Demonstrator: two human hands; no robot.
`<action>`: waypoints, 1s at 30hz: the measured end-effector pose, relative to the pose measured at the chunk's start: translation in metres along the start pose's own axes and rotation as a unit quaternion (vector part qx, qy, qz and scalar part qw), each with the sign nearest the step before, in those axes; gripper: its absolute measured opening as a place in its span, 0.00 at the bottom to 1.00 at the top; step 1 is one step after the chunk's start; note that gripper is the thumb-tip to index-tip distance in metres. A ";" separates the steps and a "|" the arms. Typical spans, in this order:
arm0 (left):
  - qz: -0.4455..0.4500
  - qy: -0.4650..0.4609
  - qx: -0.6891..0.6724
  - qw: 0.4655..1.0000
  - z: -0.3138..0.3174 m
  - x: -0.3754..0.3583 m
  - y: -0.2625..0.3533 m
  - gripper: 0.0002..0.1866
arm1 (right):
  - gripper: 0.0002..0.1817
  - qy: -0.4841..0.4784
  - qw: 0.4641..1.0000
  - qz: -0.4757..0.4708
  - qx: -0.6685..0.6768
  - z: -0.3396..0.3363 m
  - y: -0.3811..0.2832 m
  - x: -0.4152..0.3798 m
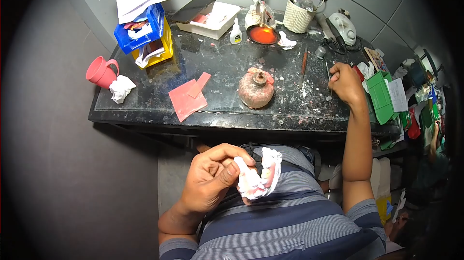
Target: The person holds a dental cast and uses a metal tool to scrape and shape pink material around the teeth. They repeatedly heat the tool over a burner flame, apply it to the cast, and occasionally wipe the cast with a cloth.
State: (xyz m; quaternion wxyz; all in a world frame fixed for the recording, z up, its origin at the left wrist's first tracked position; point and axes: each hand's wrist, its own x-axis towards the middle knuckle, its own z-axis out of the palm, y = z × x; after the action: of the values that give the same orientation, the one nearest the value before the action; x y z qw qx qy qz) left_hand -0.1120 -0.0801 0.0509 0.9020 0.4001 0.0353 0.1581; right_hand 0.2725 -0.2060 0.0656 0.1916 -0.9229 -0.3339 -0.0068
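Observation:
My left hand (210,175) pinches a dental model (260,178), a white horseshoe-shaped piece with pink along its arch, held above my lap in front of the table edge. My right hand (347,85) rests at the right of the black table (222,111) with its fingers curled in. A thin metal tool (327,70) lies at those fingertips; whether they grip it is hidden. Left of that hand is a slim tool with a reddish-brown handle (304,62). A round spirit lamp (256,93), smeared with pink, stands mid-table. Pink wax sheets (186,105) lie left of it.
At the left are a pink mug (100,72), crumpled tissue (122,89) and stacked blue and yellow bins (140,42). Behind stand a white tub (208,28), a small bottle (236,33), a glowing orange lamp (263,34) and a woven holder (296,17). A green bin (380,98) is right.

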 end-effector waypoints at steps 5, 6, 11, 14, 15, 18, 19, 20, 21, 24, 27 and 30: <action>0.020 0.009 0.040 0.999 -0.006 -0.001 -0.002 0.17 | 0.21 0.038 0.998 0.035 -0.022 0.003 0.001 -0.005; 0.021 0.009 0.039 0.999 -0.006 -0.001 -0.002 0.17 | 0.21 0.038 0.998 0.043 -0.022 0.003 0.002 -0.005; 0.026 0.018 0.024 0.999 -0.006 0.000 -0.004 0.17 | 0.21 0.028 0.997 0.047 -0.047 -0.001 0.014 -0.005; 0.030 0.010 0.018 0.999 -0.008 0.001 -0.004 0.16 | 0.22 0.040 0.997 0.051 -0.042 0.000 0.019 -0.004; 0.030 0.009 0.018 0.999 -0.008 0.001 -0.004 0.16 | 0.22 0.051 0.997 0.050 -0.038 -0.001 0.018 -0.004; 0.032 0.013 0.007 0.999 -0.009 0.002 -0.004 0.16 | 0.23 0.095 0.994 0.058 0.018 -0.010 0.011 -0.011; 0.027 0.013 -0.001 1.000 -0.009 0.003 -0.003 0.16 | 0.23 0.094 0.994 0.058 0.019 -0.013 0.010 -0.013; 0.022 0.012 -0.009 1.000 -0.009 0.003 -0.003 0.16 | 0.24 0.113 0.992 0.041 0.044 -0.016 0.009 -0.015; 0.021 0.012 -0.009 1.000 -0.009 0.003 -0.004 0.16 | 0.26 0.133 0.989 0.023 0.069 -0.020 0.008 -0.017; 0.026 0.013 -0.017 0.999 -0.009 0.003 -0.005 0.17 | 0.27 0.188 0.967 -0.006 0.173 -0.030 0.002 -0.022; 0.017 0.034 -0.033 0.999 -0.009 0.003 -0.004 0.17 | 0.22 0.260 0.916 -0.077 0.297 -0.036 -0.003 -0.026; 0.005 0.030 -0.046 0.998 -0.010 -0.001 -0.003 0.18 | 0.20 0.285 0.859 -0.133 0.403 -0.052 -0.023 -0.047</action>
State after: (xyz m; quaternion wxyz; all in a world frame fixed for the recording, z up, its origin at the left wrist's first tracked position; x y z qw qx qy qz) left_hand -0.1136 -0.0752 0.0421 0.9171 0.3536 0.0530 0.1761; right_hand 0.2275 -0.2375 0.1155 0.6312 -0.6692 -0.3578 -0.1602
